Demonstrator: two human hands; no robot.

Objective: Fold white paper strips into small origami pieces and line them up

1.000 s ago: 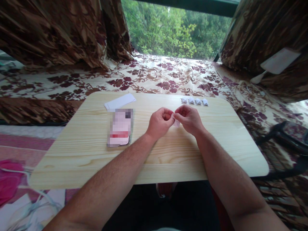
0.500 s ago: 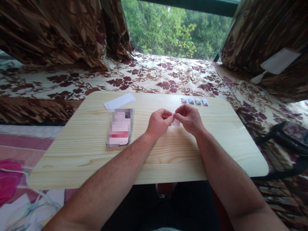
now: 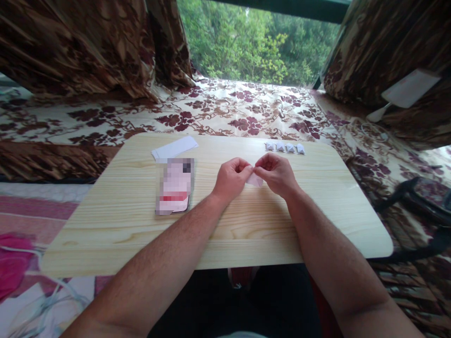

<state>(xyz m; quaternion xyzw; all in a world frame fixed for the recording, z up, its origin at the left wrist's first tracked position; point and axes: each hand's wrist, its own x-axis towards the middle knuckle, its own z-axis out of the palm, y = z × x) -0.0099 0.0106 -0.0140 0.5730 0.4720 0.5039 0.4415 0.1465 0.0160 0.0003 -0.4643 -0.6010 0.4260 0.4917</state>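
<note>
A small piece of white paper (image 3: 254, 180) is pinched between both hands above the middle of the table. My left hand (image 3: 231, 177) is closed, its thumb and forefinger on the paper's upper left edge. From the other side my right hand (image 3: 276, 172) grips it, fingertips almost meeting those of the left. The fingers hide the paper's upper part, so its folds cannot be made out fully. Just beyond my right hand, several small folded white paper shapes (image 3: 280, 147) stand in a row.
A stack of white paper strips (image 3: 175, 149) lies at the table's back left. Nearer me is a phone (image 3: 174, 185), partly blurred out. The pale wooden table (image 3: 116, 220) has rounded corners. A dark chair-like frame (image 3: 423, 206) stands to the right.
The paper between my fingers has turned slightly, its lower part swinging left and showing wider. Both hands stay in nearly the same place.
</note>
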